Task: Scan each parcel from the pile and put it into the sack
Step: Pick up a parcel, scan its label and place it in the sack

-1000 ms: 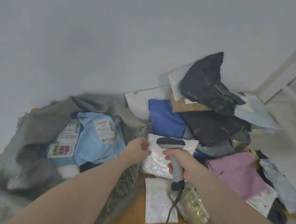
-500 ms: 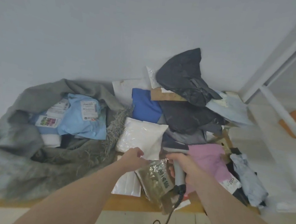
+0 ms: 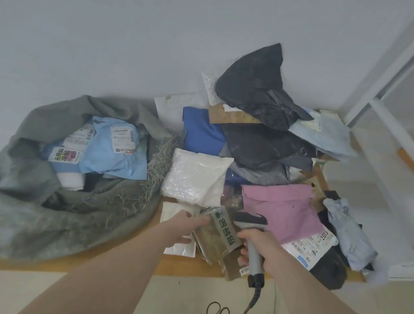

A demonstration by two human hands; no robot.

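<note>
The left hand point(image 3: 185, 227) pinches the upper end of a brownish, glossy parcel point(image 3: 219, 240) bearing green characters, holding it tilted just above the table's front edge; the right hand point(image 3: 260, 249) has its grip wrapped round the handle of a grey scanner point(image 3: 250, 229), whose dark head sits just beside the parcel. Likely faults: no address label shows on the upturned face, so the scan may fail unless the packet is turned; the slick film, held by one end only, could slip and drop past the front edge; the scanner cord point(image 3: 249, 307) hangs coiled below the table and might snag. Counts: one scanner, one parcel in hand, one grey sack point(image 3: 29, 204) at the table's left end, open, with at least three labelled packets showing inside, a pale blue one point(image 3: 117, 152) on top. The pile point(image 3: 265, 147) toward the back-right corner holds roughly a dozen parcels, the overlaps preventing an exact count; a white one point(image 3: 196, 178) and a pink one point(image 3: 282, 208) lie nearest. The wooden table point(image 3: 113, 262) carries all.
</note>
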